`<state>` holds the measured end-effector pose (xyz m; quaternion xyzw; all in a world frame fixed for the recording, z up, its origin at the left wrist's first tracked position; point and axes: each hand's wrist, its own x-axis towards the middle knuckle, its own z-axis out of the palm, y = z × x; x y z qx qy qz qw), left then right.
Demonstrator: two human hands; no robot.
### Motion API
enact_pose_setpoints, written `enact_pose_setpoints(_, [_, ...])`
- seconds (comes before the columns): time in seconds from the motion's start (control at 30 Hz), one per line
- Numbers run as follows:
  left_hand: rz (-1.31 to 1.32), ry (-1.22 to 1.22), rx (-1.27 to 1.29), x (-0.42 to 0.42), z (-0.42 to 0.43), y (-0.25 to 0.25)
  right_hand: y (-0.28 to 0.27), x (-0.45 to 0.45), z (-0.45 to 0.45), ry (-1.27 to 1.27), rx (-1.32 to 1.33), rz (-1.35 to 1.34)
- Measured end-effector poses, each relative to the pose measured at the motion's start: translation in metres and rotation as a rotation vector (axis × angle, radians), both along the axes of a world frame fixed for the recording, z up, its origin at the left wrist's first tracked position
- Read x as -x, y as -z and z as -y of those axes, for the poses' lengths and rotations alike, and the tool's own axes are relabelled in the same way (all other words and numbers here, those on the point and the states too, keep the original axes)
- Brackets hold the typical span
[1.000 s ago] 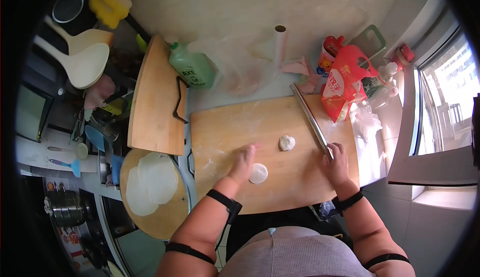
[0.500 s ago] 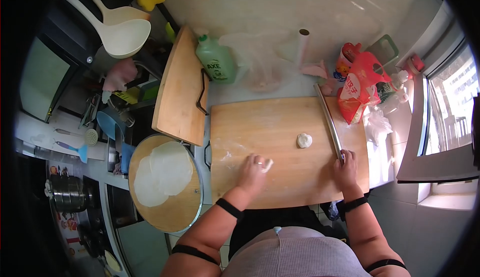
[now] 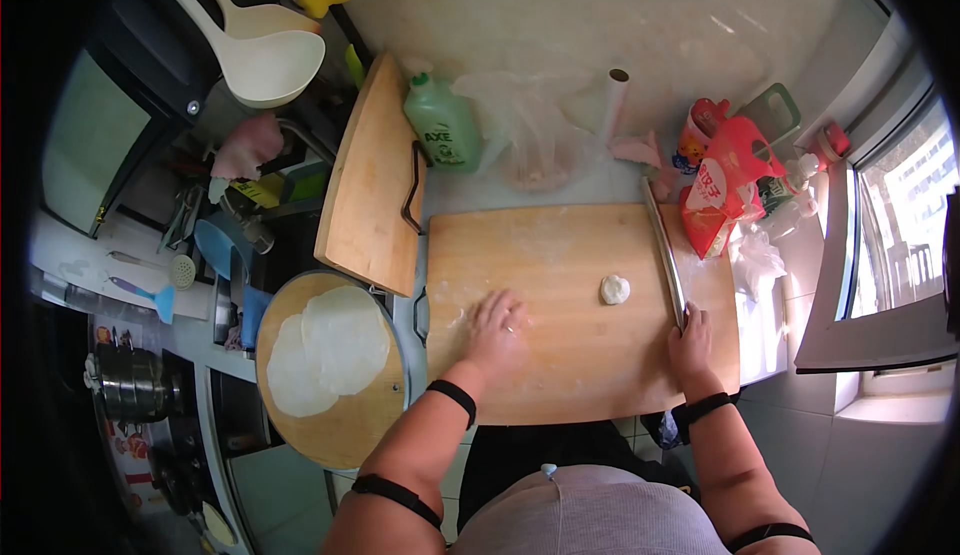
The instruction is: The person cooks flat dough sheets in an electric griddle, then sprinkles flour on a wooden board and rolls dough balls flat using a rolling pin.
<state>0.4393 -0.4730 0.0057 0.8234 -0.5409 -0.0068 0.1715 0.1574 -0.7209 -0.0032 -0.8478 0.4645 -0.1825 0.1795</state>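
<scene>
My left hand [image 3: 497,330] lies flat on the wooden board [image 3: 560,375], fingers stretched out, near some floury smears. Whatever may be under its palm is hidden. My right hand [image 3: 691,343] is closed around the near end of a long metal rolling pin [image 3: 664,250], which lies along the board's right side. Between the hands, nearer the rolling pin, sits a small round lump of dough [image 3: 615,290]. Thin rolled-out dough sheets [image 3: 335,345] overlap on a round wooden board [image 3: 345,443] to the left.
A second wooden board [image 3: 365,195] stands tilted at the left, beside a green AXE bottle [image 3: 443,130]. Behind the board are a plastic bag [image 3: 535,145] and a cardboard-like tube [image 3: 615,105]. A red bag [image 3: 722,190] stands at the back right, near the open window [image 3: 895,245].
My left hand has shifted slightly left and flattened onto the board. The dough piece that showed at its fingers is now out of sight. My right hand stays on the rolling pin.
</scene>
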Motion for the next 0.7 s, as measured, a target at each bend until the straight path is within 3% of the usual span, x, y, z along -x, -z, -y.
enact_pose_setpoints(0.03, [-0.002, 0.008, -0.001, -0.021, -0.004, 0.009, 0.004, 0.006, 0.003, 0.008, -0.001, -0.002])
enact_pose_setpoints(0.1, [-0.201, -0.386, -0.066, -0.072, -0.022, 0.012, 0.007, 0.013, 0.003, -0.013, 0.049, -0.072])
enact_pose_setpoints(0.23, [-0.034, -0.321, -0.044, -0.044, -0.010, 0.018, -0.004, 0.029, -0.006, -0.026, 0.051, -0.065])
enact_pose_setpoints(0.3, [0.061, -0.148, 0.024, -0.012, 0.024, 0.030, -0.006, 0.035, -0.009, -0.038, 0.031, -0.053])
enact_pose_setpoints(0.47, [-0.059, 0.175, -0.012, 0.079, 0.058, 0.007, -0.010, 0.034, -0.012, -0.031, 0.018, -0.031])
enact_pose_setpoints(0.6, [-0.286, 0.069, -0.216, 0.069, 0.052, -0.040, -0.023, 0.046, -0.010, 0.000, -0.112, 0.019])
enact_pose_setpoints(0.7, [-0.250, 0.003, -0.150, 0.061, 0.076, -0.032, -0.031, 0.056, -0.015, -0.012, -0.105, 0.048])
